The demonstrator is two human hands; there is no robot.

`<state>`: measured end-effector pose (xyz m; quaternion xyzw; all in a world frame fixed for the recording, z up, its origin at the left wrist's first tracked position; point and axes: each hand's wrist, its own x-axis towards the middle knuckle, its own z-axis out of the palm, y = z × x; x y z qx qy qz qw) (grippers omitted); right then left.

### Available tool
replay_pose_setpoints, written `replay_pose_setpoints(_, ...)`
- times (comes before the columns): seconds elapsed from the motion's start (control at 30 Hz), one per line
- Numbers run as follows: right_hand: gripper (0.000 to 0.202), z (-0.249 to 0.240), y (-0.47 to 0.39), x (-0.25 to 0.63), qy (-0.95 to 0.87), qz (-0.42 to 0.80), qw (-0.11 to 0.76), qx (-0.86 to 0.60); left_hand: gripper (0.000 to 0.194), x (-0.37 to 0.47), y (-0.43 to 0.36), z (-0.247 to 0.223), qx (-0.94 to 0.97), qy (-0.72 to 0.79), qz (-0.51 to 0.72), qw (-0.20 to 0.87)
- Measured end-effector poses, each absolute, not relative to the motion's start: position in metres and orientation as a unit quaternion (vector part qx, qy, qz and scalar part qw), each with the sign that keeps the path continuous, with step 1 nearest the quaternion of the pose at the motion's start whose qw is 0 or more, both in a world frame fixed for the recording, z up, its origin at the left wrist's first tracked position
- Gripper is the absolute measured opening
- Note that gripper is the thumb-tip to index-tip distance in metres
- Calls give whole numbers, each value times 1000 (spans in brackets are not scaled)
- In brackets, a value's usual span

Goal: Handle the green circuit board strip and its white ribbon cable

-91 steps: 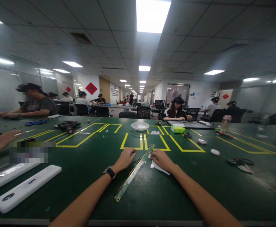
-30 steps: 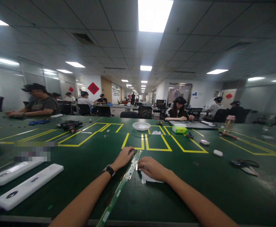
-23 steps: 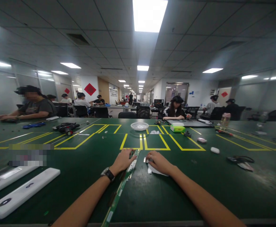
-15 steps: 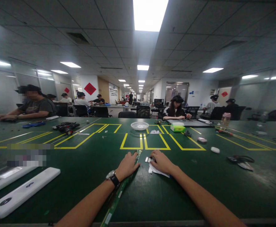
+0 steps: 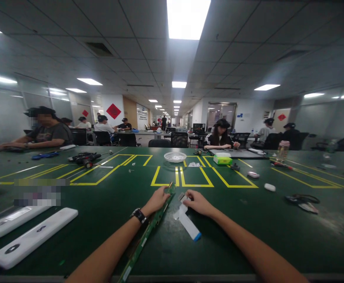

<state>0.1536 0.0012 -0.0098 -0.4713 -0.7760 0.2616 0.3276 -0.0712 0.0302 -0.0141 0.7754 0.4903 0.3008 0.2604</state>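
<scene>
A long, narrow green circuit board (image 5: 145, 238) runs from the bottom edge up to the centre of the head view. Near its far end, my left hand (image 5: 157, 200) is closed on it, and the board is tilted there. My right hand (image 5: 199, 203) pinches the far end of a white flat ribbon cable (image 5: 189, 224), close to its connector. The cable's blue-tipped end points toward me on the green table. A small gap separates the connector end from the board.
White elongated devices (image 5: 35, 237) lie at the left. Farther back are a white basket (image 5: 174, 157), a green box (image 5: 222, 159) and a dark tool (image 5: 85, 158). A dark cable bundle (image 5: 303, 201) is at the right. People sit across the table and at the left.
My left hand has closed round the board and tilted it. My right hand has lifted the cable's connector end, and the cable has swung out into view, its blue tip toward me.
</scene>
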Motion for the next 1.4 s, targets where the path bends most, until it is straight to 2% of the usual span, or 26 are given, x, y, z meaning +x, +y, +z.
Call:
replay_pose_setpoints(0.13, 13, -6, -2, 148, -712, 432, 351, -429, 37, -67, 29, -9, 726, 405, 384, 403)
replay_pose_setpoints(0.3, 15, -7, -5, 142, -670, 495, 377, -404, 32, -59, 21, -12, 640, 393, 435, 496)
replay_pose_setpoints(0.4, 16, -12, -4, 140, -674, 493, 381, -397, 33, -55, 19, -15, 638, 397, 437, 494)
replay_pose_setpoints(0.53, 30, -17, -7, 136, -694, 471, 370, -399, 39, -54, 19, -15, 651, 395, 444, 472)
replay_pose_setpoints(0.67, 37, -16, -13, 130, -706, 497, 345, -368, 41, -53, 17, -13, 633, 392, 440, 502)
replay_pose_setpoints(1.4, 38, -14, -21, 126, -734, 490, 301, -361, 36, -48, 12, -12, 628, 393, 450, 498)
